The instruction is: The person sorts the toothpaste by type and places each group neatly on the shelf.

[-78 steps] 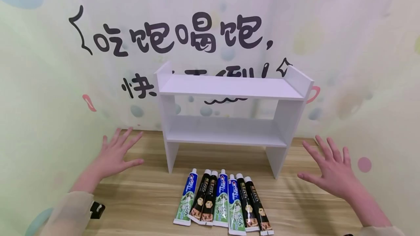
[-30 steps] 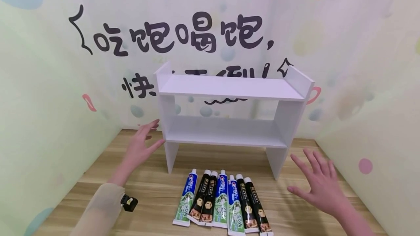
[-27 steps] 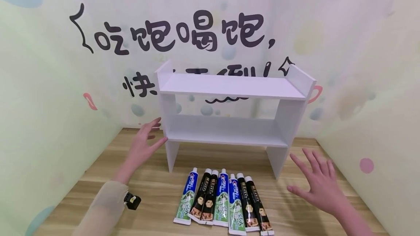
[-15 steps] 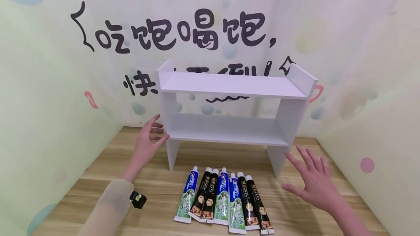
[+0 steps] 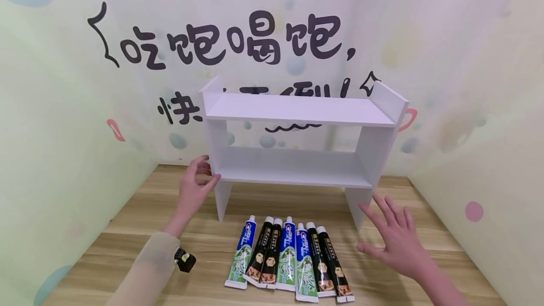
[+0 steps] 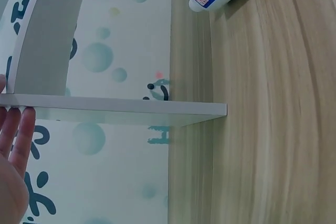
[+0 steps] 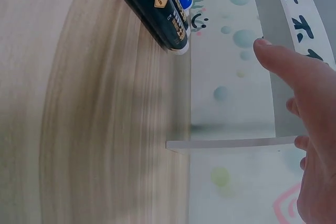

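Pale walls (image 5: 446,46) all round, dotted with pastel blobs, plus chunky black lettering (image 5: 263,39) up at 12 o'clock. Wood-grain table (image 5: 140,207) underneath. White shelf (image 5: 293,166) smack in the middle, upright on two side panels, open at the back.

Full set of seven tubes only from the head view: three blue-and-green tubes (image 5: 286,254) and four black tubes (image 5: 320,259), all lying at 6 o'clock from the shelf, white caps toward it. Just one blue end in the left wrist shot, and a partial black-and-blue cluster in the right one. Bonus from the left wrist though: a proper look at the fingertips (image 6: 23,124) against the panel's outer face. Right wrist bonus: a little smiley print (image 7: 199,22) low on the wall, through the opening under the lower board.

So, pinch grip on the left panel by the left hand (image 5: 193,192), at about 8 o'clock. Nothing held in the right hand (image 5: 397,244) at 4 o'clock, fingers loosely spread, near the right panel. Can't tell about any actual contact there.

Decent bare wood at 3 o'clock, same at 9 past the left sleeve (image 5: 146,268). Pretty snug at 6 o'clock, with caps roughly in line with the front feet.

As for shelf looks: smooth white, crisp square edges, two boards, raised panel ends at 10 and 2 o'clock.
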`<state>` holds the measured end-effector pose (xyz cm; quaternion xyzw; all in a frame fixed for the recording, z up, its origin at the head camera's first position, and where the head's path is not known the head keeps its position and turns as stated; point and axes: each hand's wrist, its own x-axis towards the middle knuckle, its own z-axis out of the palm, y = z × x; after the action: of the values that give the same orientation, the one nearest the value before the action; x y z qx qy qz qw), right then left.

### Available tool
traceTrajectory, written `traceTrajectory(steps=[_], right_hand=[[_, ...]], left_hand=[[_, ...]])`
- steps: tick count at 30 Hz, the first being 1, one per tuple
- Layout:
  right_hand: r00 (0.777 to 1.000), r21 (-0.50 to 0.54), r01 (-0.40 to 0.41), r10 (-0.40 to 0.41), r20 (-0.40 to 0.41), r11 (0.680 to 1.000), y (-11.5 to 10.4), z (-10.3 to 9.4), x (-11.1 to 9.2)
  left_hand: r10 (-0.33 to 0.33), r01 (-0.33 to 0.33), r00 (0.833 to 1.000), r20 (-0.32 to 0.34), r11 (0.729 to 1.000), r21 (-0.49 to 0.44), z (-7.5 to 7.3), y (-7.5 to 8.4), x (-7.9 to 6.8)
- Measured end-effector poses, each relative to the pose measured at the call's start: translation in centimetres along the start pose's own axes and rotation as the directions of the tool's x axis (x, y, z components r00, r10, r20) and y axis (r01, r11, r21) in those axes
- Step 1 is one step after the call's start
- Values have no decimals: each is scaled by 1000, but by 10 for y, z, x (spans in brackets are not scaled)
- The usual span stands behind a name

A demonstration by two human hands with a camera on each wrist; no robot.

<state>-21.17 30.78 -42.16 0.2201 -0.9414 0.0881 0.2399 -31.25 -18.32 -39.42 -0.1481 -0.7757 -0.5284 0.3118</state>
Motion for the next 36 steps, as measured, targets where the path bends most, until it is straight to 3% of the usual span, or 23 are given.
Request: traceTrajectory(steps=[6, 14, 27, 36], right_hand=[[1000, 3, 0, 0, 6, 1000, -3, 5, -2], [1000, 14, 14, -14, 0, 1000, -9, 16, -4], [998, 106, -32, 26, 56, 994, -33, 28, -2], [992, 165, -105, 92, 86, 981, -46, 37, -3]], left_hand=[[-45, 44, 998, -34, 999, -20, 3, 2, 0], [-74, 76, 994, -79, 997, 21, 6, 4, -5], [-98, 104, 973, -208, 994, 17, 19, 8, -11], [-50, 57, 973, -226, 998, 26, 13, 34, -15]])
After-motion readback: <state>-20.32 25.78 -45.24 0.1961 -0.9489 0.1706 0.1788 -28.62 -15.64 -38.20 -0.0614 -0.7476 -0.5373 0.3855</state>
